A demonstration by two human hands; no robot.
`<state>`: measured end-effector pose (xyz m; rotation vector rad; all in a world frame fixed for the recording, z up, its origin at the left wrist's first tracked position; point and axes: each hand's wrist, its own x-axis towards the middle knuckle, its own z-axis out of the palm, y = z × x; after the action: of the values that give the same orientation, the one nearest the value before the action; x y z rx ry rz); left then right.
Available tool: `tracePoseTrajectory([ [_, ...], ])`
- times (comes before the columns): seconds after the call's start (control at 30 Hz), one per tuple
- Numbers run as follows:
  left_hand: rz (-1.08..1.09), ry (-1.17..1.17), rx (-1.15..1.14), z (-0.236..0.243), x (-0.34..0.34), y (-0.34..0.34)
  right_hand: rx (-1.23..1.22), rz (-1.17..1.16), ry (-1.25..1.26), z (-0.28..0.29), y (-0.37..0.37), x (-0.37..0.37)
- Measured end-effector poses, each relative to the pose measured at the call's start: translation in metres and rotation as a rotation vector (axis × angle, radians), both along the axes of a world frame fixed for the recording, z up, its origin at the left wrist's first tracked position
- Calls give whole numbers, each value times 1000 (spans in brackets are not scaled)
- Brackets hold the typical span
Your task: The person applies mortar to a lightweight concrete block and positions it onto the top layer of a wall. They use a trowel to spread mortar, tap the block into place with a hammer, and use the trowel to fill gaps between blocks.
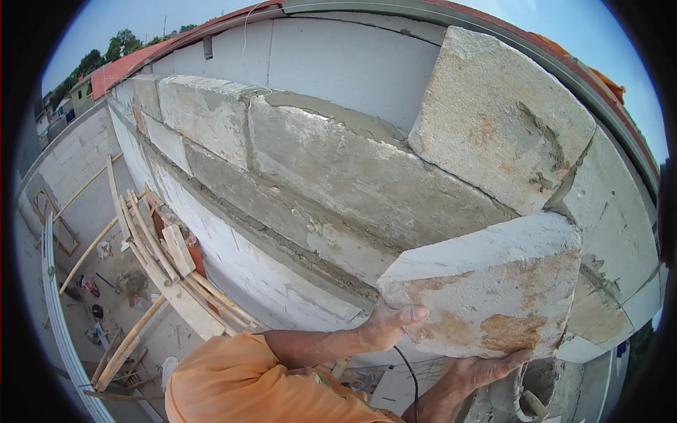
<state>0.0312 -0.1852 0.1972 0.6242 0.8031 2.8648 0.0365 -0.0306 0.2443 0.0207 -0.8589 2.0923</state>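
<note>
A pale concrete block [493, 292], stained brown on its face and with one slanted end, is held up in front of the wall by both hands. My left hand [389, 323] grips its left end, with the thumb on the near face. Under the lower edge my right hand [488, 370] supports it; some of those fingers are hidden beneath. Behind the block, the block wall [367, 173] runs off to the far left. Wet grey mortar [335, 113] lies along its upper course. A rough block [501, 120] stands on that course just above the held one.
Bamboo poles and planks [159, 271] form a scaffold at the lower left, high above a littered floor [134, 282]. A bucket [532, 395] with a tool handle stands at the lower right. A dark cable [415, 381] hangs near my forearms. The roof edge [352, 8] runs overhead.
</note>
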Motion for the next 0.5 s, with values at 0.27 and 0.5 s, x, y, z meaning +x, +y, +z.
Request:
tracePoseTrajectory([
  [0.27, 561, 99, 240, 48, -9, -142, 483, 623, 82, 21, -72, -22],
  [0.5, 672, 280, 80, 98, -12, -233, 1706, -708, 499, 183, -76, 29],
])
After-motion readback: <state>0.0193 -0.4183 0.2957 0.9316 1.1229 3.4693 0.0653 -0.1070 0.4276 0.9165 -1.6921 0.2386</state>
